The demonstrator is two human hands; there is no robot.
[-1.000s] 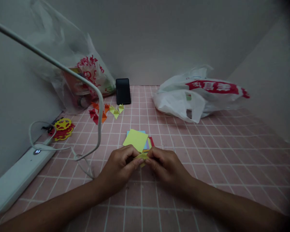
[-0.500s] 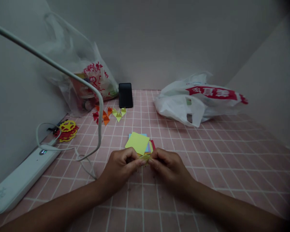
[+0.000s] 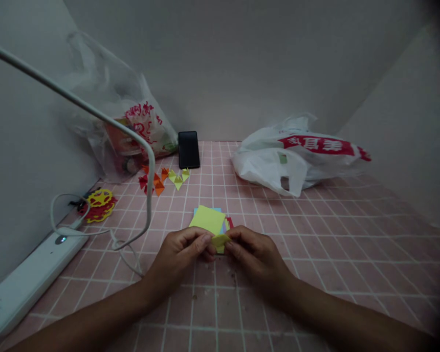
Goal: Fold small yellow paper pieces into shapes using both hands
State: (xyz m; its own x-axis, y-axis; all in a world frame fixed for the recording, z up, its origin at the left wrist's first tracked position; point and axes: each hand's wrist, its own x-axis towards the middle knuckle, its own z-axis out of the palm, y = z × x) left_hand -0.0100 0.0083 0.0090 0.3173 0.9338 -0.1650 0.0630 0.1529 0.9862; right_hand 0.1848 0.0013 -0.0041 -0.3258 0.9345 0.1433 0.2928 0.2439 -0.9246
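My left hand (image 3: 187, 249) and my right hand (image 3: 254, 252) pinch a small folded piece of yellow paper (image 3: 220, 240) between them, thumbs and forefingers closed on its two sides. The fingers hide part of its folds. Just beyond my fingertips lies a stack of coloured paper squares, with a yellow square (image 3: 208, 219) turned askew on top. Edges of a blue sheet (image 3: 217, 210) and a red sheet (image 3: 230, 222) stick out from under it. Farther back on the left sit several folded paper pieces: yellow ones (image 3: 178, 180), orange ones (image 3: 159, 186) and red ones (image 3: 143, 182).
A black phone (image 3: 188, 149) leans near the back wall, beside a clear plastic bag (image 3: 143, 122). A white bag (image 3: 267, 164) lies at the back right. On the left are a white power bank (image 3: 33, 278), yellow and red cutouts (image 3: 100, 201) and a looping white cable (image 3: 151, 186).
My left thumb has slid up over the paper, and more of the yellow piece shows between my hands. The whole view has shifted slightly.
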